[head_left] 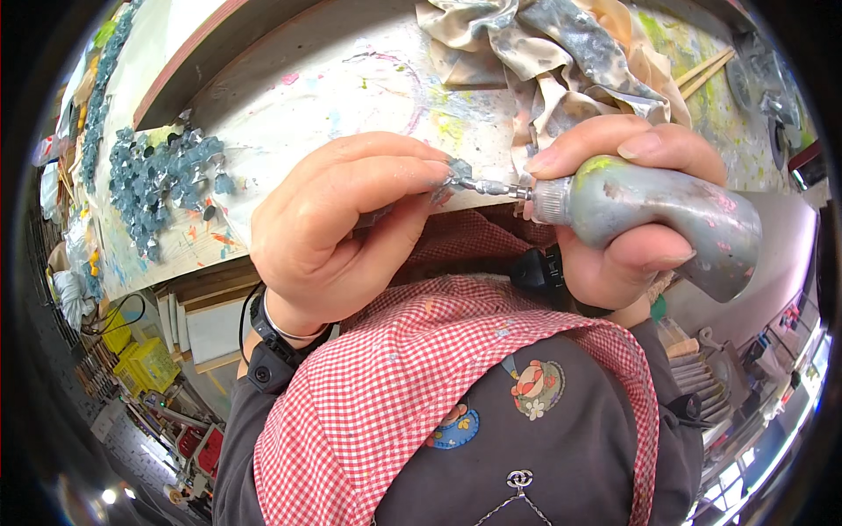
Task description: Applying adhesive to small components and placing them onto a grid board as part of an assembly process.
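Note:
My left hand pinches a small blue-grey piece between thumb and fingertips; its exact kind is too small to tell. My right hand is wrapped round a grey-blue squeeze bottle, tilted on its side and dented under my fingers. The bottle's ribbed collar and thin metal nozzle point left, with the tip touching or almost touching the pinched piece. At the left of the table lies a pile of similar blue-grey pieces, some with pale shiny edges.
Paint spots and smears mark the white table. A crumpled, stained cloth lies at the far side, with wooden sticks to its right. A reddish-brown wooden edge runs along the far left. Yellow baskets stand below at left.

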Demonstrator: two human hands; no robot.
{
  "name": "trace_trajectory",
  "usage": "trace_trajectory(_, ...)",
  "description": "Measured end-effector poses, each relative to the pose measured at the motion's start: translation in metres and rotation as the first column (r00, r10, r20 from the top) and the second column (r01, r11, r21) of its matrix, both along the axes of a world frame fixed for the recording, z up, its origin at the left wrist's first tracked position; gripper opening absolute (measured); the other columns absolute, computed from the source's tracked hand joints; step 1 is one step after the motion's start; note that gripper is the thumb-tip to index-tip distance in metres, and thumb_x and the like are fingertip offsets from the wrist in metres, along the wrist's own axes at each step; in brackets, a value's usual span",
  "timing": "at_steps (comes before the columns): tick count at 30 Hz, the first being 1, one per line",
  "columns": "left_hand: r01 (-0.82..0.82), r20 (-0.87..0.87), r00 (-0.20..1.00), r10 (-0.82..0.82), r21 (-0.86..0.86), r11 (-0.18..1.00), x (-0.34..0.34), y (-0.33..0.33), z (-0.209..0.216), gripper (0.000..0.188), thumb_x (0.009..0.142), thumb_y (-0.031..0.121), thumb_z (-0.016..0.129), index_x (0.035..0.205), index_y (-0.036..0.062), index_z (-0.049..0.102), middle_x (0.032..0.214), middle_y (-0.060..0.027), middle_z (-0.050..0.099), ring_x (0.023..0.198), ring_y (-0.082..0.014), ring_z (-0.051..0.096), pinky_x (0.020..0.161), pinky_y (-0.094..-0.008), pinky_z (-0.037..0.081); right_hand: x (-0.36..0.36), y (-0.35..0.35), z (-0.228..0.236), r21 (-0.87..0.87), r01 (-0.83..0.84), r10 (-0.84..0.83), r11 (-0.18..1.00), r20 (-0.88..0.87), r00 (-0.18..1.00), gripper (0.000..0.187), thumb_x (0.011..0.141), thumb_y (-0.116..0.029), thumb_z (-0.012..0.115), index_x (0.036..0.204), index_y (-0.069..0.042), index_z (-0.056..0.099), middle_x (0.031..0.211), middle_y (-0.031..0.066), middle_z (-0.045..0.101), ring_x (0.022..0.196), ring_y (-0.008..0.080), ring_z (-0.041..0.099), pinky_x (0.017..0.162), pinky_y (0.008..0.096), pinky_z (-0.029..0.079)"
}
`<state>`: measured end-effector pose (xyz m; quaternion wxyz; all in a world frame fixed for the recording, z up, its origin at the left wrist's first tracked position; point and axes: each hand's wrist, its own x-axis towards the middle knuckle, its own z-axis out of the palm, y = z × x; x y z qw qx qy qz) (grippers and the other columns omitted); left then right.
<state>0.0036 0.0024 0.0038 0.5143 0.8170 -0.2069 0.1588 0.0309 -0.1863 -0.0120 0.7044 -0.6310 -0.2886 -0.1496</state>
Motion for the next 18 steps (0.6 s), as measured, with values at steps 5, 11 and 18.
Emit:
trace_trajectory(5, 0.011, 0.042, 0.999, -0.011, -0.001, 1.0, 0.001, 0.0, -0.002, 0.026, 0.061, -0.013, 0.065, 0.084, 0.0002, 0.064, 0.08, -0.0116, 0.064, 0.072, -0.0209, 0.063, 0.063, -0.0253, 0.049, -0.004, 0.005, 0.008, -0.101, 0.096, -0.105, 0.99, -0.084, 0.991, 0.059, 0.086, -0.054, 0.038, 0.107, 0.001, 0.036, 0.073, 0.0198, 0.058, 0.056, 0.0196, 0.056, 0.052, 0.0242, 0.046)
trace_trajectory(11, -0.01, -0.009, 1.0, 0.01, -0.024, 1.0, -0.003, -0.002, 0.0, 0.027, 0.061, -0.013, 0.065, 0.084, 0.0001, 0.063, 0.08, -0.012, 0.064, 0.072, -0.0209, 0.063, 0.063, -0.0248, 0.049, 0.0, -0.002, 0.0, -0.011, 0.007, -0.007, 1.0, 0.003, 1.0, 0.058, 0.087, -0.053, 0.038, 0.108, 0.001, 0.036, 0.075, 0.0205, 0.058, 0.058, 0.02, 0.057, 0.053, 0.0252, 0.047)
trace_trajectory(18, -0.003, 0.001, 1.0, 0.003, 0.01, 1.0, -0.002, -0.001, -0.001, 0.028, 0.061, -0.012, 0.066, 0.085, 0.0013, 0.063, 0.08, -0.0117, 0.064, 0.072, -0.0205, 0.063, 0.062, -0.0243, 0.049, -0.003, 0.002, 0.008, -0.099, 0.07, -0.08, 0.993, -0.103, 0.991, 0.057, 0.087, -0.051, 0.039, 0.109, 0.001, 0.035, 0.077, 0.0217, 0.059, 0.062, 0.0208, 0.058, 0.057, 0.0265, 0.049)
